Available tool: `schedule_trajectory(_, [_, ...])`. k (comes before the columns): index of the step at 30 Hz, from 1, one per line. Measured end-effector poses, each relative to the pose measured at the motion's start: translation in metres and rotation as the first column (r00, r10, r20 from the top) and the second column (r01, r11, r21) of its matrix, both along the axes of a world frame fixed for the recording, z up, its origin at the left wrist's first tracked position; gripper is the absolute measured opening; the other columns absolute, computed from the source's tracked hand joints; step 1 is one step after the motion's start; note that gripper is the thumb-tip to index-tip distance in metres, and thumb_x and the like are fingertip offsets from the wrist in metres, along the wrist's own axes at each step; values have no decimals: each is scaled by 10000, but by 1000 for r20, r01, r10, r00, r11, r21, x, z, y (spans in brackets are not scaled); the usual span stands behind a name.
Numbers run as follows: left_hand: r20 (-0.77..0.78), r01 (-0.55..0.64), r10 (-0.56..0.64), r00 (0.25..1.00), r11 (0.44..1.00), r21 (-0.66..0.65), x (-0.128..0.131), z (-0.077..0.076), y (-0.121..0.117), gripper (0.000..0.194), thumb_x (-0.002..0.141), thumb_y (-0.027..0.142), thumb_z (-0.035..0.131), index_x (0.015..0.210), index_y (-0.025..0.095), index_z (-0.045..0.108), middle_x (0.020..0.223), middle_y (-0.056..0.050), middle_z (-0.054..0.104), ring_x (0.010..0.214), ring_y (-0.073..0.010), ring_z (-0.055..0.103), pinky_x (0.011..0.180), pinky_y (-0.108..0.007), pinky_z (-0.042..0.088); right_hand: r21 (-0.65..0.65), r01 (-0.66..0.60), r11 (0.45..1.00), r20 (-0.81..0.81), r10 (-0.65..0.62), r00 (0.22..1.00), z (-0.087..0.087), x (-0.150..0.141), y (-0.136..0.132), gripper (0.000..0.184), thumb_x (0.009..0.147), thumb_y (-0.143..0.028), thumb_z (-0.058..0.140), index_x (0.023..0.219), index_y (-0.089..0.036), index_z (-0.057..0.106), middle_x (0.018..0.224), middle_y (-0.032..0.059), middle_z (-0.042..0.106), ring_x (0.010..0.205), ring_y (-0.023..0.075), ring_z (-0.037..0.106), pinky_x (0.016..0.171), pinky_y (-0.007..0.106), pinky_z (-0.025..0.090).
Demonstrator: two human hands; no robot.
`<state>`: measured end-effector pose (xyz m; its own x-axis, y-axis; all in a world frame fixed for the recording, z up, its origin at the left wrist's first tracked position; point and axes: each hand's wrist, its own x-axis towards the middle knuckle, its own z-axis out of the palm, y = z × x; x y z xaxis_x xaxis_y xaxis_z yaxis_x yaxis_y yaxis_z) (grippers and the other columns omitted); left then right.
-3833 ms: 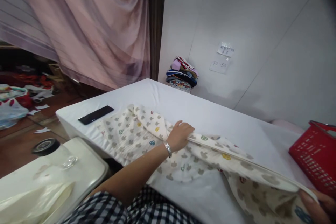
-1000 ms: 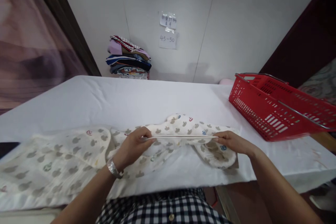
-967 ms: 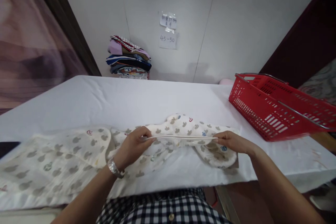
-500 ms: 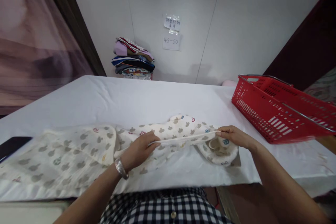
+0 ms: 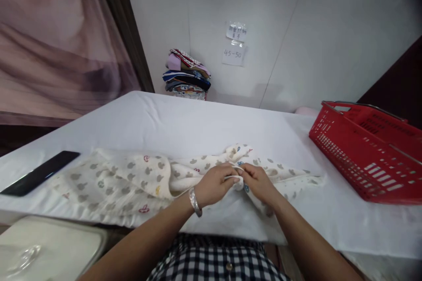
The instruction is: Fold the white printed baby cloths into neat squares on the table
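Observation:
A cream garment (image 5: 132,180) with grey, red and blue printed motifs lies spread along the front of the table, bunched in its middle and right part. My left hand (image 5: 218,182), with a silver bracelet at the wrist, is closed on a white edge of the cloth. Close beside it, my right hand (image 5: 257,182) pinches the same edge, the two sets of fingertips almost meeting. Between them the edge forms a small loop. Part of the garment's right side is hidden under my right hand and forearm.
A red plastic basket (image 5: 365,153) stands on the white-covered table (image 5: 217,123) at the right. At the left lies a flat black object (image 5: 41,173). Folded clothes (image 5: 187,74) are stacked by the back wall, beside paper signs (image 5: 234,55). A white lid-like surface (image 5: 49,246) is at lower left.
My hands have come together from wide apart, and the edge stretched between them is now slack and looped. The garment's right part now lies extended to the right. The view has shifted left.

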<state>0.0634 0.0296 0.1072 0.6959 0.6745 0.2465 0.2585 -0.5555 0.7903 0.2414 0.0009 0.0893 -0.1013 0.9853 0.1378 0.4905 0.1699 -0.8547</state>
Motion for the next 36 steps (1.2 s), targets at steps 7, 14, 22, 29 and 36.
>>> schedule_trajectory(7, [56, -95, 95, 994, 995, -4, -3, -10, 2, 154, 811, 220, 506, 855, 231, 653, 878, -2, 627, 857, -139, 555, 796, -256, 413, -202, -240, 949, -207, 198, 958, -6, 1, -9, 301, 774, -395, 529, 1000, -198, 554, 608, -49, 386, 550, 91, 335, 499, 206, 285])
schedule_trajectory(14, [26, -186, 188, 982, 981, -56, -3, -22, 2, 90, 760, 246, 579, 835, 206, 610, 792, 25, 626, 764, -120, 565, 693, -218, 414, -129, -149, 980, -9, 150, 989, -16, -11, -13, 240, 821, -402, 476, 797, -188, 581, 618, -38, 413, 598, 103, 365, 538, 219, 308])
schedule_trajectory(22, [-214, -119, 170, 962, 965, 232, -48, -24, -8, 204, 804, 240, 519, 1000, 232, 575, 939, -11, 620, 873, -156, 556, 752, -257, 412, -96, -42, 995, 177, 58, 983, -10, 10, -20, 297, 834, -429, 435, 868, -193, 612, 715, -6, 571, 660, 140, 491, 564, 225, 390])
schedule_trajectory(29, [-227, -260, 392, 892, 853, 452, -104, -31, 7, 291, 734, 132, 503, 1010, 203, 562, 935, -46, 620, 903, -186, 545, 852, -341, 380, -14, 137, 990, 256, -129, 958, 11, 45, -15, 367, 806, -466, 466, 1020, -206, 612, 848, 8, 646, 780, 172, 565, 642, 223, 438])
schedule_trajectory(36, [-282, -161, 341, 897, 846, 509, -138, 3, 27, 166, 730, 241, 572, 891, 200, 569, 811, 5, 608, 790, -139, 545, 935, -356, 292, 88, 370, 925, 227, -380, 897, 37, 88, 9, 414, 727, -530, 537, 967, -206, 634, 823, 10, 650, 742, 176, 575, 597, 230, 431])
